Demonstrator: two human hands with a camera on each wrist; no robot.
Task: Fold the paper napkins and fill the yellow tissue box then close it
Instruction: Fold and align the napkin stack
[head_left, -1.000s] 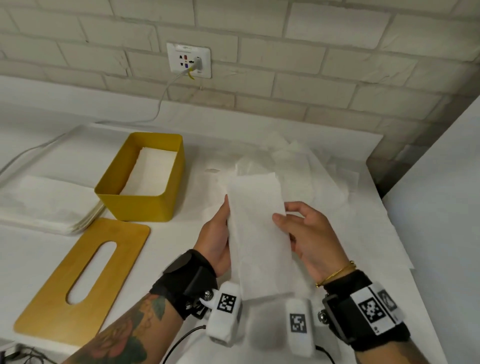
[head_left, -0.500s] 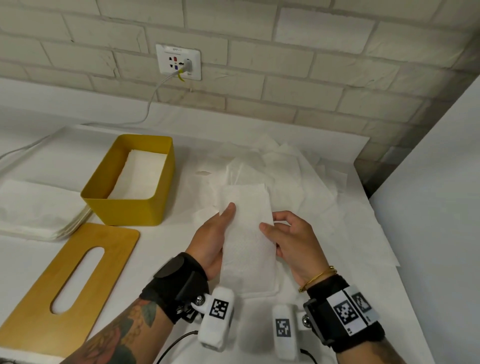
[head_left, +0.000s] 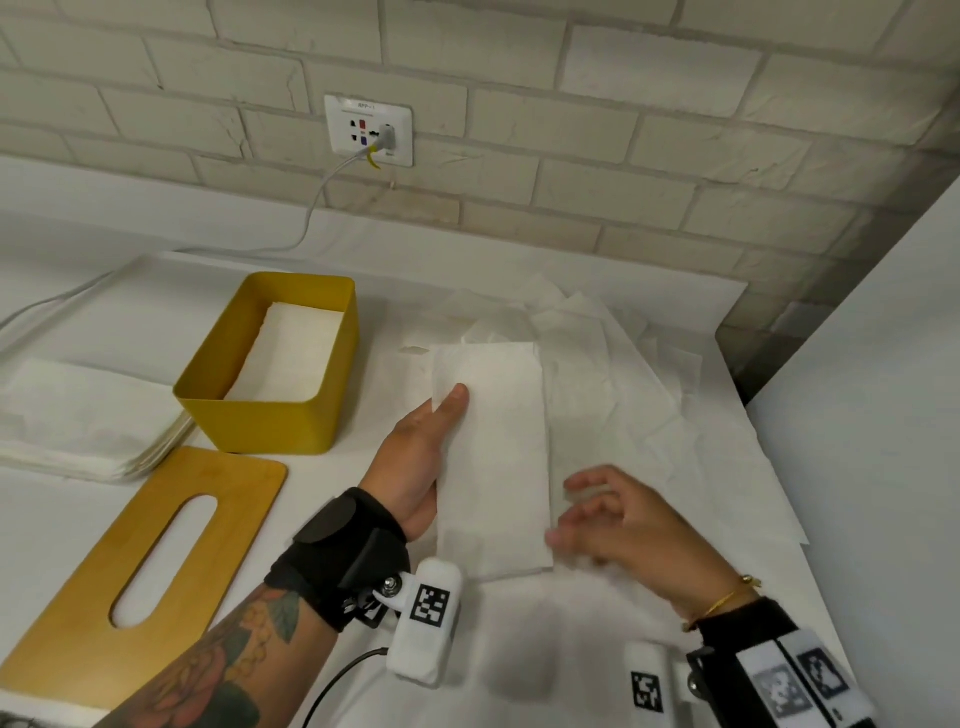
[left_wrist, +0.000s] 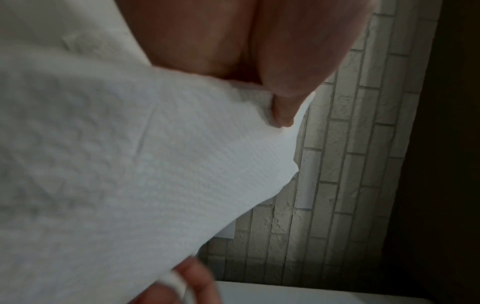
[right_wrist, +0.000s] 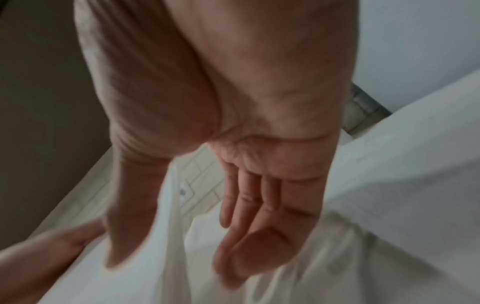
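My left hand (head_left: 422, 457) holds a folded white napkin (head_left: 493, 457) along its left edge, thumb on top and fingers underneath; the left wrist view shows the napkin (left_wrist: 130, 164) pinched under the thumb (left_wrist: 283, 111). Blurred beside the napkin's lower right corner is my right hand (head_left: 602, 514), off the paper with fingers loose and spread (right_wrist: 241, 205). The yellow tissue box (head_left: 270, 415) stands open to the left with folded napkins (head_left: 291, 358) inside. Its wooden slotted lid (head_left: 104, 597) lies flat in front of the box.
Loose unfolded napkins (head_left: 623, 374) spread over the white table behind and right of my hands. A stack of white sheets (head_left: 78, 415) sits at the far left. A cable runs from the wall socket (head_left: 369, 130). A white wall (head_left: 857, 415) borders the table's right side.
My right hand has let go of the folded napkin and pulled back to the right. The left hand keeps the napkin and has shifted it slightly toward the box.
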